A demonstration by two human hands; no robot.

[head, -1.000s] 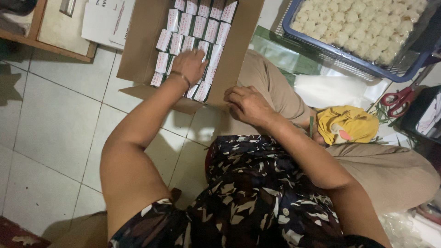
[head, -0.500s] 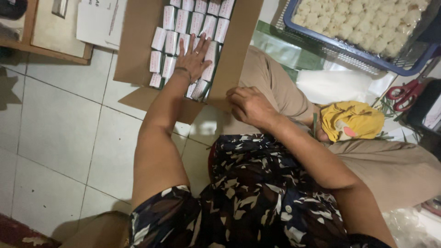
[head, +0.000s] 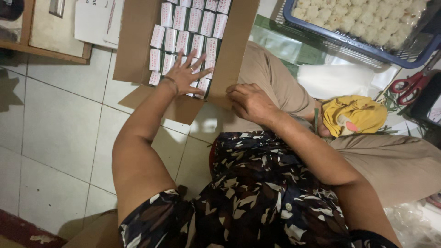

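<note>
Packing is the step I read here: my left hand [head: 187, 76] lies flat, fingers spread, on the rows of small white packets [head: 183, 36] in the cardboard box [head: 135, 41] on the tiled floor [head: 55, 119], gripping nothing. My right hand [head: 250, 103] rests curled on the box's near wall, seemingly empty. Next, I judge, calls for pressing the near row level.
</note>
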